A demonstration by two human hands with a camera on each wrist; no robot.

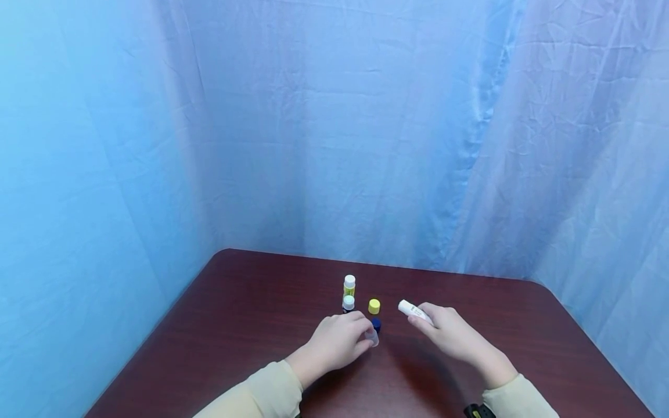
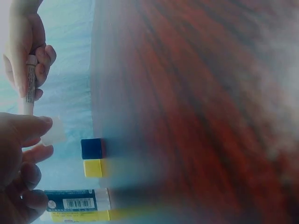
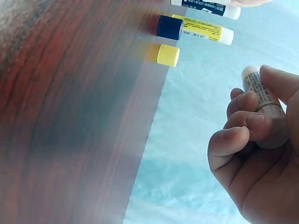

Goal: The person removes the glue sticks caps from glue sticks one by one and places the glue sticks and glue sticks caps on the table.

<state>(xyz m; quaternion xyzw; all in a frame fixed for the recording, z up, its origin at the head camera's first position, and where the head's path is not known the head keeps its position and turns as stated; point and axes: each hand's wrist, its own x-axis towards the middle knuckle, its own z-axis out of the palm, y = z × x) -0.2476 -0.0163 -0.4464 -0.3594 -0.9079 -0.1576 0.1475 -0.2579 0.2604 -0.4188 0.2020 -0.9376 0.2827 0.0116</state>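
My left hand pinches a translucent whitish cap between thumb and finger, low over the table. My right hand grips a white glue stick, tilted with one end up toward the left; its printed label faces out in the right wrist view. Just beyond the left hand stand two upright glue sticks with white tops, a navy one and a yellow one. A navy cap sits right by the left fingers, and a yellow cap lies behind it.
The dark red-brown table has rounded far corners. Pale blue curtains hang behind it and along both sides. A black band shows at the right sleeve.
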